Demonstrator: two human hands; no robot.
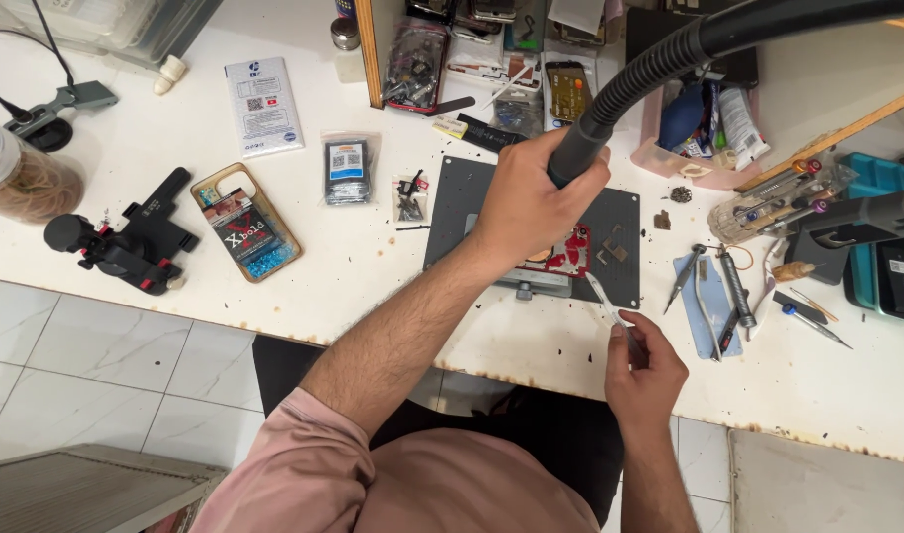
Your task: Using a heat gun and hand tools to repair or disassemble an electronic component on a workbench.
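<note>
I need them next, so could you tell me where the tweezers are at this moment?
In the head view, the tweezers are in the right hand, right of centre at the table's front edge, tips toward the red board on the grey mat.

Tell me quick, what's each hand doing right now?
Left hand: closed around the black ribbed hose nozzle.
Right hand: closed, holding thin silver metal tweezers.

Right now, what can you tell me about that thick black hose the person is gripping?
The black hose is ribbed and flexible, arching in from the upper right corner and ending in a smooth dark nozzle. The left hand wraps around the nozzle end, pointing it down at a red-marked board on the grey mat. Its tip is hidden behind the hand.
</note>
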